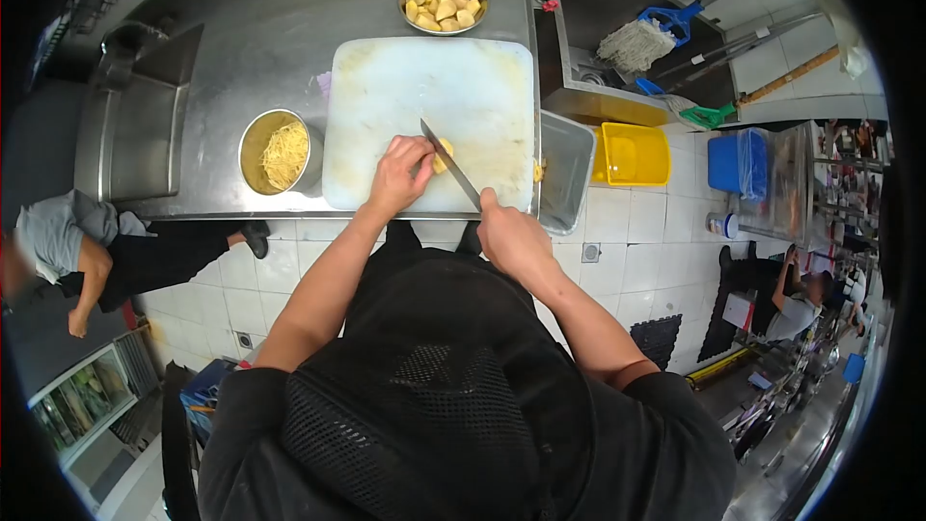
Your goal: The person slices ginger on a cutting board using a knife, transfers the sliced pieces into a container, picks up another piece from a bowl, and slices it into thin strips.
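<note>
One knife (451, 165) sits in my right hand (514, 236), fingers wrapped round its handle to steer the blade; my left fingers (404, 160), curled together, steady the yellow piece (443, 155) on the cutting board (429, 87).

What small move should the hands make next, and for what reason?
Probably one short stroke of the knife through the yellow piece on the cutting board: the right hand holds the blade across it, and the left hand steadies it closely alongside.
</note>
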Demonstrator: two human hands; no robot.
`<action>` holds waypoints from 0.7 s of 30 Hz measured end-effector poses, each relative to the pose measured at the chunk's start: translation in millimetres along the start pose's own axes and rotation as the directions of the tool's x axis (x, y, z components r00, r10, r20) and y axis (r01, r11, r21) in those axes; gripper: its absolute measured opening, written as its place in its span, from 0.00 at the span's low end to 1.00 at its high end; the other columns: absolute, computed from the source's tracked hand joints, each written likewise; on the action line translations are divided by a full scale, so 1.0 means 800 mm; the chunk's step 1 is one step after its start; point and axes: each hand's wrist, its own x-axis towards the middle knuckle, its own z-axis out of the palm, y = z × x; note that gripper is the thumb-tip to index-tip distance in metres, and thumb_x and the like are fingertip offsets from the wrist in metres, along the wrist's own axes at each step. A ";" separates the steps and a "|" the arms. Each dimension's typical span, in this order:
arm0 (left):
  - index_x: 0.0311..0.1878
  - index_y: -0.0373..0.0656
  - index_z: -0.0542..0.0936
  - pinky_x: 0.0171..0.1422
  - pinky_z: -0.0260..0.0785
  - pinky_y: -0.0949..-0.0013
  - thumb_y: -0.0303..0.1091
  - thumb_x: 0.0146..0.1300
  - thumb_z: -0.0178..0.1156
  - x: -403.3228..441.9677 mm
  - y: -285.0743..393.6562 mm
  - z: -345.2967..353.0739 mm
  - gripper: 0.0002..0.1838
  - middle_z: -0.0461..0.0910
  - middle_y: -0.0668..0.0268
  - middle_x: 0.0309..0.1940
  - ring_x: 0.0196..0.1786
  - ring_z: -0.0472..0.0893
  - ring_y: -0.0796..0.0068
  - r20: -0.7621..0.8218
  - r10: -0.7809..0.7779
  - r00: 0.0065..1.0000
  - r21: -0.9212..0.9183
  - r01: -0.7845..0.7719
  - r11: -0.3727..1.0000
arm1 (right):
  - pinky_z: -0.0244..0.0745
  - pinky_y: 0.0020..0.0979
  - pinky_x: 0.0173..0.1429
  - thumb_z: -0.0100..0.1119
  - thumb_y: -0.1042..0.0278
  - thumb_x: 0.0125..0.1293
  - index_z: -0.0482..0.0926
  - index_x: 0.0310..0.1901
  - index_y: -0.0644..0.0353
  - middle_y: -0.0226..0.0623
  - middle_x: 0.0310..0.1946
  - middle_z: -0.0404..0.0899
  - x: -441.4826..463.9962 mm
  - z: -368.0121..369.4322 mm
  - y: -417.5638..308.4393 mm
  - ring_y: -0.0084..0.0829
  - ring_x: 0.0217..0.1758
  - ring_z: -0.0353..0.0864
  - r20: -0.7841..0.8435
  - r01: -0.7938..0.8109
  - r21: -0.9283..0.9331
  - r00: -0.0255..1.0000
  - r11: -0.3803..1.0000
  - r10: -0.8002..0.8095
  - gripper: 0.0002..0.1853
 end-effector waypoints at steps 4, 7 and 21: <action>0.42 0.39 0.84 0.54 0.77 0.58 0.22 0.60 0.66 0.000 -0.002 0.000 0.07 0.85 0.60 0.43 0.49 0.82 0.55 -0.005 0.027 1.000 0.005 -0.027 1.000 | 0.77 0.60 0.42 0.54 0.72 0.69 0.66 0.47 0.66 0.58 0.29 0.84 0.038 0.042 0.008 0.63 0.35 0.85 -0.088 0.057 0.011 0.995 0.998 -0.055 0.10; 0.42 0.39 0.83 0.54 0.77 0.58 0.22 0.60 0.67 0.000 -0.001 -0.001 0.07 0.85 0.61 0.43 0.49 0.82 0.55 -0.003 0.012 1.000 0.011 -0.012 1.000 | 0.77 0.60 0.41 0.54 0.72 0.69 0.66 0.46 0.66 0.58 0.28 0.84 0.062 0.046 0.000 0.63 0.35 0.85 -0.149 0.070 0.028 0.987 0.997 -0.065 0.10; 0.43 0.37 0.83 0.55 0.77 0.57 0.20 0.60 0.65 -0.005 -0.001 0.001 0.08 0.84 0.59 0.44 0.50 0.82 0.53 -0.010 0.030 0.999 0.018 -0.030 0.999 | 0.78 0.61 0.43 0.53 0.71 0.69 0.68 0.50 0.68 0.60 0.29 0.84 0.063 0.060 0.005 0.64 0.35 0.85 -0.158 0.074 0.038 0.985 0.997 -0.067 0.12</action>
